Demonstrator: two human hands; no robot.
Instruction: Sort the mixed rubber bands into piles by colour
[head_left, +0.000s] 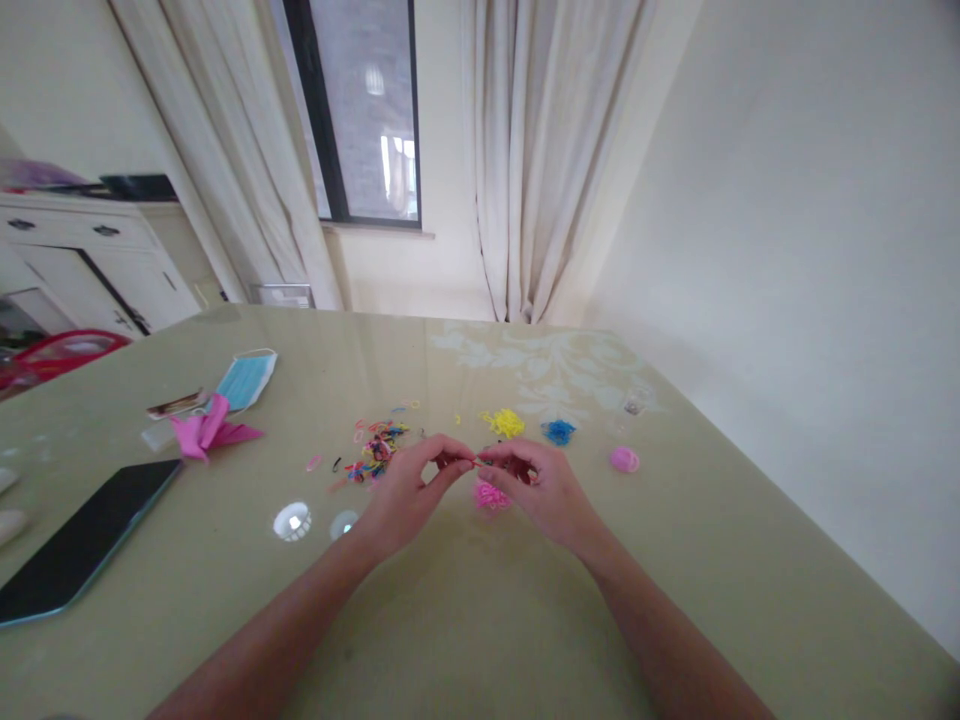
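My left hand [411,488] and my right hand [553,492] meet above the middle of the table, fingertips pinched close together. Between them is a small red rubber band [476,462], gripped from both sides; its full shape is too small to make out. A pile of pink rubber bands [491,496] lies just below the fingertips, partly covered by my right hand. Behind the hands sit a yellow pile of bands [505,423] and a blue pile [559,432]. Mixed coloured bands [381,440] are heaped left of my left hand, which hides part of them.
A dark tablet [90,535], a pink folded paper shape [214,430] and a blue face mask [248,380] lie to the left. Two clear round pieces, one a small dome [292,521], are nearer. A pink clump [624,459] and a clear cup [636,402] stand right.
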